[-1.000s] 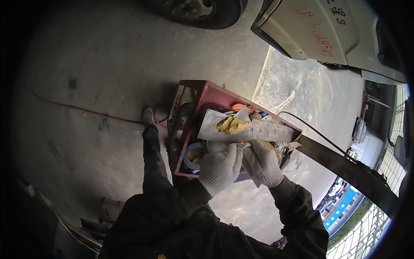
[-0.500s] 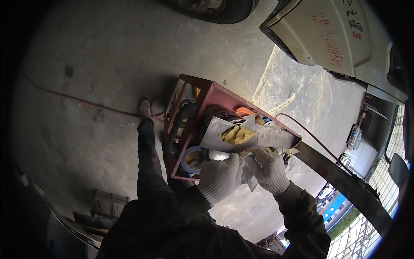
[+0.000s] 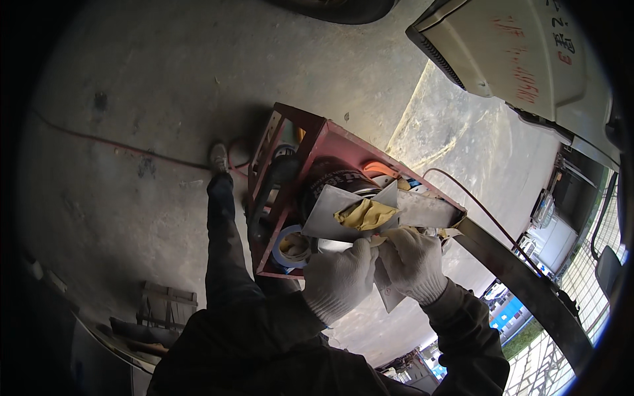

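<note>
My left hand (image 3: 340, 277) and my right hand (image 3: 413, 264), both in white knit gloves, meet fingertip to fingertip over the cart. Their fingers are closed around a small pale piece (image 3: 377, 240) with a reddish spot; its kind does not show. Just beyond the fingertips lies a flat grey plate (image 3: 323, 214) carrying a lump of yellow putty-like paste (image 3: 365, 214). Below my fingers, between the two gloves, a thin grey sheet (image 3: 388, 294) sticks out; which hand bears it, I cannot tell.
The red metal cart (image 3: 323, 132) holds a dark round can (image 3: 335, 177), a blue-rimmed tape roll (image 3: 281, 247) and an orange item (image 3: 381, 169). A vehicle panel (image 3: 489, 53) is at the upper right. A hose (image 3: 132, 146) crosses the floor; a long beam (image 3: 522, 284) runs right.
My view has shifted slightly. Both hands stay together at the small piece, with the fingers a little rearranged. The plate and paste look nearly the same.
</note>
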Demonstrator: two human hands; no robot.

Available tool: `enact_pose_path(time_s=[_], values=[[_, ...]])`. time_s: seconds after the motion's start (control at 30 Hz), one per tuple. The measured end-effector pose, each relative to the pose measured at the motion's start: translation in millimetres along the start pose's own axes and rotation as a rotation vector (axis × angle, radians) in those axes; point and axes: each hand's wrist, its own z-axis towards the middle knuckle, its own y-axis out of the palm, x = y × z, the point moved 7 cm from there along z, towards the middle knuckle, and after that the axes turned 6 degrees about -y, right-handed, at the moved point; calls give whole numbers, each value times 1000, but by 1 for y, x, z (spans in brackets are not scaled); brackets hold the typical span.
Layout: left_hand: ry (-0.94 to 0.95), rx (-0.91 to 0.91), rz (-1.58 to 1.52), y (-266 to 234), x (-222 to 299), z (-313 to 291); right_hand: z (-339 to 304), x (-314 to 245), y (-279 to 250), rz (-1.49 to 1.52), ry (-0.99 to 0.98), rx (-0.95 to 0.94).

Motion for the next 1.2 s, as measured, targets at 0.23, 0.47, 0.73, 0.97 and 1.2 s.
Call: enact_pose_path(time_s=[0.23, 0.47, 0.73, 0.97, 1.2], values=[[-5, 55, -71, -6, 1, 3, 1, 4, 5, 45, 14, 23], [-26, 42, -57, 0, -2, 4, 5, 6, 7, 100, 60, 32], [-24, 108, -103, 3, -6, 3, 5, 8, 10, 154, 99, 42], [8, 128, -105, 9, -8, 0, 2, 12, 15, 250, 215, 74], [29, 157, -126, 10, -8, -1, 0, 17, 20, 374, 384, 39]])
